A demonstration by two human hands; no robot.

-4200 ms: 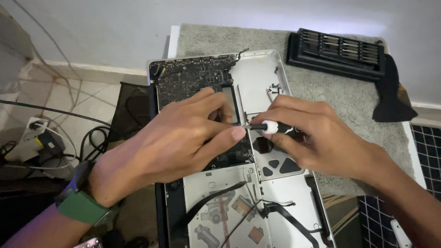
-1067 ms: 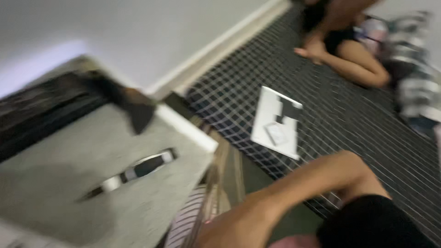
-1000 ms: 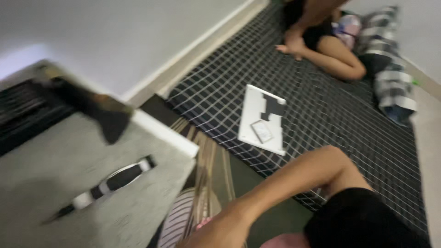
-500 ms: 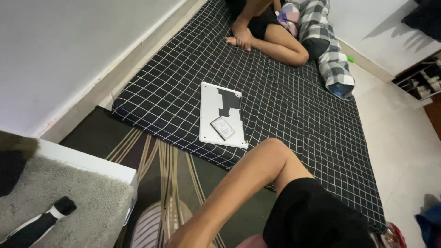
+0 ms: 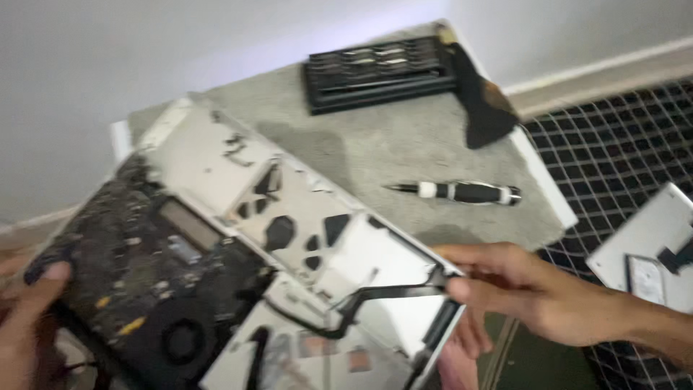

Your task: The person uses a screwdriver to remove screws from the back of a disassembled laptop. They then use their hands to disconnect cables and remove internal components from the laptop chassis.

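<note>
View back on the opened laptop (image 5: 238,274), right hand (image 5: 527,292) now pinching its right edge beside a black cable (image 5: 382,296), left hand (image 5: 29,325) gripping its left edge, screwdriver (image 5: 462,192) lying loose beyond the right hand.

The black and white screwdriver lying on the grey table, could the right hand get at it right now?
Probably yes: the screwdriver lies bare just beyond the right hand, though that hand grips the opened silver laptop's edge.

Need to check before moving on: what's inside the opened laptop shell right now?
Inside the opened laptop shell: a dark circuit board, a round fan and a black cable at the right hand. Anything under the board is hidden.
</note>
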